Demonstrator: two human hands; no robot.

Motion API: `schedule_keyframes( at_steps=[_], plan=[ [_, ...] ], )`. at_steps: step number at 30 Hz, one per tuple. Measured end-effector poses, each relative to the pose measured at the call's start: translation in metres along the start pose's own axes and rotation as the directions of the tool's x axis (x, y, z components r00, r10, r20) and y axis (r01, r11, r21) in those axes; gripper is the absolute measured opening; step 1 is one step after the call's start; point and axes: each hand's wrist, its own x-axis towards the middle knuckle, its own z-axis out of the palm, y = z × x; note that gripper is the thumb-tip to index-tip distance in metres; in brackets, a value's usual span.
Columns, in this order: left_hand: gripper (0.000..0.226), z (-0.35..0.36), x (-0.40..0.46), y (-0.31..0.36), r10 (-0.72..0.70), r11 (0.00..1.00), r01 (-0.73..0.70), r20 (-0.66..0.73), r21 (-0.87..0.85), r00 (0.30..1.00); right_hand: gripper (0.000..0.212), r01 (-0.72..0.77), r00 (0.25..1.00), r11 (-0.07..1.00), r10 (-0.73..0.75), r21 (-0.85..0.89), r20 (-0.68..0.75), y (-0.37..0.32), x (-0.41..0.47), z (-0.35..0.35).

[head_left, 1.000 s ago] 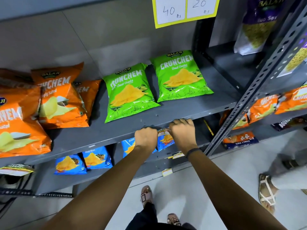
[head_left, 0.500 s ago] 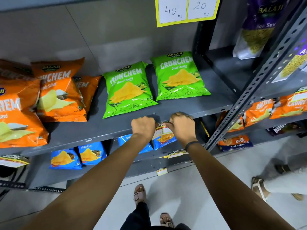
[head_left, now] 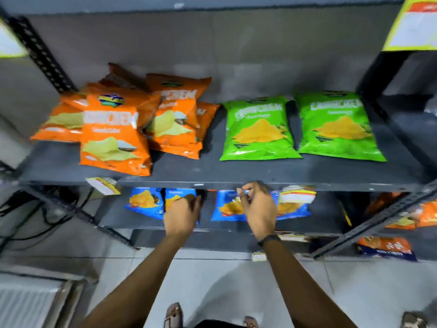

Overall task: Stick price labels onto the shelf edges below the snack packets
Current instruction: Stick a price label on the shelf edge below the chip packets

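Both hands are reaching up to the front edge of the grey metal shelf (head_left: 295, 172). The right hand (head_left: 259, 208) is sitting just under that edge, below the left green packet (head_left: 257, 130), with its fingers curled in and pinching something tiny and pale; it is too blurry to tell what it is. A dark band (head_left: 269, 239) is going round its wrist. The left hand (head_left: 181, 215) is hanging a little lower and more to the left, with its fingers bent loosely; it is too blurry to tell if it is holding anything.

A price label (head_left: 297, 196), a yellow-rimmed rectangle with a white middle, is hanging from the front edge below the right green packet (head_left: 338, 127). Another label (head_left: 104, 185) is hanging tilted from the edge below the puffy, shiny orange packets (head_left: 113, 133). Both green packets are lying flat on the shelf, side by side. Blue packets (head_left: 145, 201) are lying on the next shelf down, partly behind the hands
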Motion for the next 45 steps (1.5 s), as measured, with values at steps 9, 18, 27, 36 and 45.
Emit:
schedule_keyframes(
  at_steps=[9, 18, 27, 36, 45],
  plan=[
    [0.048, -0.117, 0.051, -0.195, 0.101, 0.969, 0.014, -0.442, 0.248, 0.891, 0.034, -0.177, 0.735, 0.928, -0.097, 0.327, 0.671, -0.159, -0.057, 0.206],
    [0.021, -0.135, 0.107, -0.188, 0.428, 0.801, -0.388, 0.016, 0.457, 0.903, 0.026, -0.463, 0.762, 0.793, 0.129, 0.396, 0.634, -0.207, -0.050, 0.247],
    [0.023, -0.127, 0.118, -0.198, 0.215, 0.958, -0.228, 0.092, 0.173, 0.972, 0.026, -0.463, 0.785, 0.787, 0.150, 0.408, 0.601, -0.198, -0.049, 0.239],
    [0.025, -0.125, 0.103, -0.241, 0.318, 0.900, -0.293, -0.027, 0.324, 0.948, 0.023, 0.318, 0.921, 0.902, -0.220, -0.293, 0.322, -0.209, -0.051, 0.219],
    [0.022, -0.116, 0.117, -0.233, 0.316, 0.884, -0.259, -0.089, 0.390, 0.944, 0.009, 0.392, 0.903, 0.733, -0.190, -0.557, 0.386, -0.227, -0.045, 0.221]
  ],
)
